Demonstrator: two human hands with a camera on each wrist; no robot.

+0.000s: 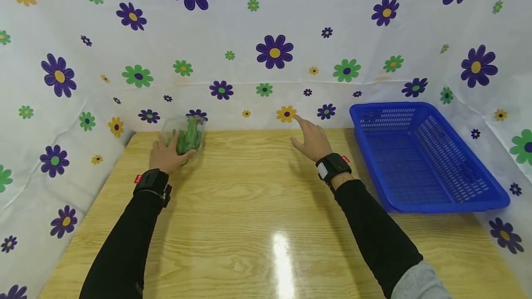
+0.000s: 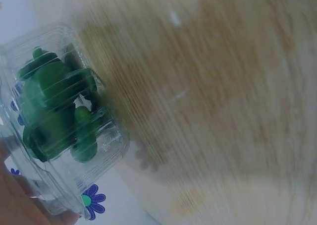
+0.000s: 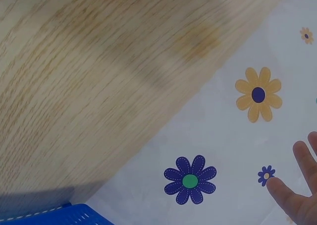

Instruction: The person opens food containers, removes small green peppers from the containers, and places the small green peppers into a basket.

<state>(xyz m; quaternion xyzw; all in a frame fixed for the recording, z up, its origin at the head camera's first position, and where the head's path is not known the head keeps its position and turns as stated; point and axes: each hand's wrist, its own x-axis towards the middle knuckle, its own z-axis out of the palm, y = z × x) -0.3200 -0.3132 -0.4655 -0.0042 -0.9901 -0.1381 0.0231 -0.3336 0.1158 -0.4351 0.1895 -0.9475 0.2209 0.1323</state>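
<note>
At the far left of the table, a clear plastic box [image 1: 202, 138] holds several green vegetables [image 1: 191, 134], their exact kind unclear through the plastic. My left hand [image 1: 165, 155] grips this box from the near side, thumb to the right and fingers to the left. In the left wrist view, fingertips [image 2: 67, 218] show at the rim of the clear box [image 2: 111, 148], and the green pieces [image 2: 52, 93] lie jumbled inside. Over the back of the table, my right hand [image 1: 312, 140] hovers with fingers extended, holding nothing, left of the blue basket [image 1: 374, 170].
The blue plastic basket stands at the table's right side, with perforated walls and nothing seen inside. A white flower-print cloth [image 1: 232, 22] hangs behind and along both sides of the wooden table [image 1: 237, 188].
</note>
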